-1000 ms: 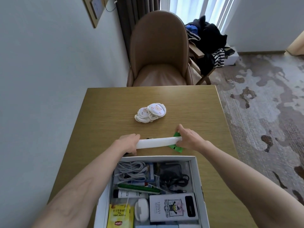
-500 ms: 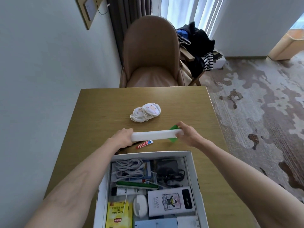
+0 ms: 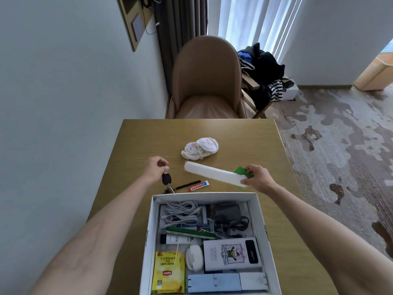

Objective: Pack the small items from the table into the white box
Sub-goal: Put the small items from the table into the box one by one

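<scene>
My right hand [image 3: 258, 177] grips one end of a long white case [image 3: 212, 173] together with a green packet [image 3: 242, 172], held above the table behind the white box [image 3: 148, 235]. My left hand [image 3: 156, 168] pinches the top of a black car key [image 3: 166, 179] with keys hanging below it, just left of the box's far left corner. A black pen [image 3: 188, 185] and a small red-and-white tube [image 3: 198, 185] lie on the table between my hands. A pile of white round pads [image 3: 201, 147] sits further back. The box holds cables, a charger, a tea packet and other items.
The wooden table [image 3: 265, 145] stands against the wall on the left. A brown chair [image 3: 207, 81] is pushed in at its far edge. A rack with dark clothes [image 3: 263, 69] stands behind on the right, over patterned carpet.
My left hand let go of the white case and moved left to take the car key. The right hand now holds the case alone, tilted.
</scene>
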A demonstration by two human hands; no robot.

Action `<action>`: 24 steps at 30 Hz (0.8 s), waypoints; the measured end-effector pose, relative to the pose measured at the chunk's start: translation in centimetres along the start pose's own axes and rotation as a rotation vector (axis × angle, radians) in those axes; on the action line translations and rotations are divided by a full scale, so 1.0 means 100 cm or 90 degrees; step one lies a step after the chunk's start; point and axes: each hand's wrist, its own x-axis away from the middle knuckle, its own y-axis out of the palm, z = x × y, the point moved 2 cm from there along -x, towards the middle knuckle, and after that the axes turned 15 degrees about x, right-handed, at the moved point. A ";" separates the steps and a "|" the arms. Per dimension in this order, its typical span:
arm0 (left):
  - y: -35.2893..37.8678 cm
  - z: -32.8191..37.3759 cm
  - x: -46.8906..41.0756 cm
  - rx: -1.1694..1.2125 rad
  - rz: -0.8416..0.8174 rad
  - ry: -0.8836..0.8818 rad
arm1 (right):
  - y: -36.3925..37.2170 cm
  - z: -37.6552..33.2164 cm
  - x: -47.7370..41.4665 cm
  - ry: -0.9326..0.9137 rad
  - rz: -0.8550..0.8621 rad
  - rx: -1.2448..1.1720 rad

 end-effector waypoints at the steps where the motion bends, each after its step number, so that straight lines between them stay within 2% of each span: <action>1: -0.004 0.003 0.003 0.047 0.019 0.008 | 0.001 0.000 0.002 0.009 -0.001 -0.003; 5: -0.024 0.021 0.019 0.262 0.064 0.012 | -0.003 -0.003 0.007 0.030 0.040 -0.046; 9: -0.036 0.041 0.043 0.498 0.044 0.011 | -0.008 -0.003 0.010 0.068 0.089 -0.133; 12: -0.037 0.052 0.064 0.605 0.009 0.015 | -0.009 -0.004 0.014 0.125 0.108 -0.253; 15: -0.038 0.056 0.084 0.673 -0.029 0.020 | -0.015 -0.016 0.020 0.134 0.149 -0.293; 19: -0.038 0.058 0.103 0.728 -0.059 0.012 | -0.035 -0.068 0.043 0.033 0.131 -0.390; 21: -0.038 0.058 0.110 0.760 -0.048 0.001 | -0.042 -0.099 0.062 -0.067 0.050 -0.407; 24: -0.038 0.059 0.120 0.825 -0.043 -0.013 | -0.041 -0.136 0.091 -0.235 -0.107 -0.327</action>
